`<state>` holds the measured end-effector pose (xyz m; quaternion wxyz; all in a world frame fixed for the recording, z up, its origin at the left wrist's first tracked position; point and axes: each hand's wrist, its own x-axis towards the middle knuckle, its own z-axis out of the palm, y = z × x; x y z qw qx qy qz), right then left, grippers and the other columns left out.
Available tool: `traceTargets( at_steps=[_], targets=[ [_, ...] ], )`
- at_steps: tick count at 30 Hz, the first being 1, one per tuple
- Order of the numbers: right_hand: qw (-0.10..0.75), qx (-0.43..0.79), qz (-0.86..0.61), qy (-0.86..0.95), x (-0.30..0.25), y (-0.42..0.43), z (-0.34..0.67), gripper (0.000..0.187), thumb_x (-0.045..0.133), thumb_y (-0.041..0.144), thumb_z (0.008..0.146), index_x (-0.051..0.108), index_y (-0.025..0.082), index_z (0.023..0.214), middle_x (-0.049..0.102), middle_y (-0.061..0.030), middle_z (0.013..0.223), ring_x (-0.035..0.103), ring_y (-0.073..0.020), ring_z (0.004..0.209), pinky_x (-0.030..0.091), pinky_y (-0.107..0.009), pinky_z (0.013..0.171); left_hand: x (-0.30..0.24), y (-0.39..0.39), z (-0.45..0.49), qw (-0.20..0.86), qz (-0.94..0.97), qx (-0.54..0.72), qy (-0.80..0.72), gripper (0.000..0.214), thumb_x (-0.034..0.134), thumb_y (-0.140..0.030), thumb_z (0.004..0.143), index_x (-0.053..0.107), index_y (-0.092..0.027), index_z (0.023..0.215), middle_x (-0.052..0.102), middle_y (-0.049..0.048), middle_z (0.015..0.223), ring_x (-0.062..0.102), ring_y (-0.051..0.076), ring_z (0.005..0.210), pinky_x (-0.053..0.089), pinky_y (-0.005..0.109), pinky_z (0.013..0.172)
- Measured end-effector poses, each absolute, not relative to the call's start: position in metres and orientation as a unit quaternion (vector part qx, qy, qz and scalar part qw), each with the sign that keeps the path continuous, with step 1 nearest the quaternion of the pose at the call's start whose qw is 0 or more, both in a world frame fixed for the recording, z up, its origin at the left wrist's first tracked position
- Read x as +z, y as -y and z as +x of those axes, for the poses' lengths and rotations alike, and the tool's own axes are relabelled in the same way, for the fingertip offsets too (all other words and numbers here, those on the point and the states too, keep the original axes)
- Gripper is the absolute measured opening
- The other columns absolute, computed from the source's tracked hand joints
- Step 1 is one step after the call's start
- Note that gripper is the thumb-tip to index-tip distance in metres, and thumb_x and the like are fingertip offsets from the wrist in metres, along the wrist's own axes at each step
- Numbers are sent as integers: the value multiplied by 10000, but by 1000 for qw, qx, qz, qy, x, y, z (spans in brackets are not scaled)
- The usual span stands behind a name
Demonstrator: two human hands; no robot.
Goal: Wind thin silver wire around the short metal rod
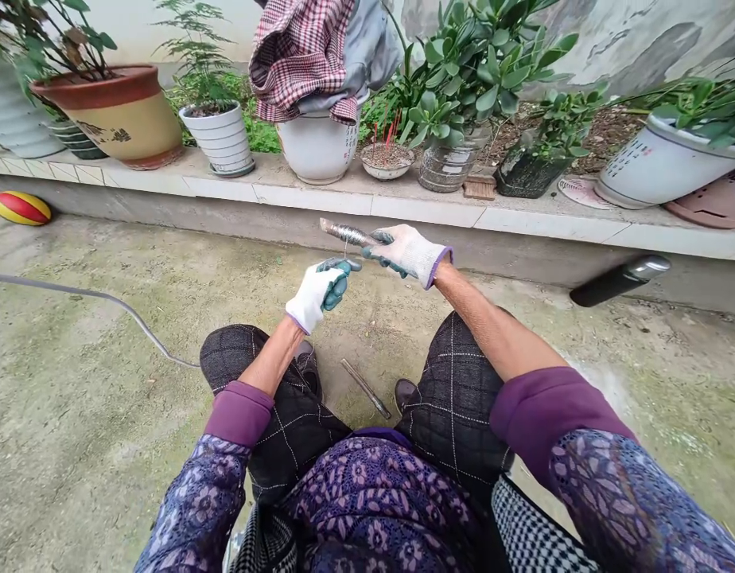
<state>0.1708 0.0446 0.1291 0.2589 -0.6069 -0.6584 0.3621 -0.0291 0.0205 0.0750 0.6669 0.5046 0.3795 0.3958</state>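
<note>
I sit with both knees spread over a concrete floor, wearing white gloves with green fingertips. My right hand (pixel 408 253) is closed round a short stick wound with thin grey wire (pixel 345 232), its tip pointing left. My left hand (pixel 320 292) is just below it, fingers pinched on the wire end that hangs from the winding. On the ground between my feet lies a thin flat stick (pixel 366 387).
A low tiled ledge (pixel 320 197) ahead carries several potted plants, a white pot (pixel 318 143) draped with checked cloth. A dark cylinder (pixel 619 280) lies at right, a red-yellow ball (pixel 20 208) at left, a grey hose (pixel 99 298) across the floor.
</note>
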Motion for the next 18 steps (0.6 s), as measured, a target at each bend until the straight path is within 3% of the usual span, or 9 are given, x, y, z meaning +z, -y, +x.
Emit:
traceTargets(
  at_steps=[5,9,14,18],
  targets=[
    [262,517,-510,636,137,-41,171,184,712,311,852,709,172,971,515,55,534,374,-68,358,320,-195,290,69,-26,-42,646,515,392,-404,290,643,-318,774,726,-121,970,477,-68,523,279,49,337,171,219,343],
    [139,557,-466,673,137,-25,181,289,828,378,738,748,174,927,544,38,538,426,-80,386,341,-207,320,65,-30,-43,558,542,344,-526,129,674,-261,786,719,-141,803,517,-41,502,318,52,338,172,220,356],
    [-50,414,-527,741,111,-21,196,125,771,337,759,761,226,815,548,37,511,432,-90,392,294,-230,371,62,-32,-37,532,575,308,-540,37,719,-168,715,738,-162,746,507,-40,449,327,63,347,179,226,386],
    [-46,214,-588,779,100,-36,203,87,714,307,786,734,226,762,554,24,534,494,-121,492,317,-265,466,65,-25,-27,560,594,260,-515,164,672,-229,774,779,-147,868,544,-25,475,315,67,328,175,227,351]
  ],
)
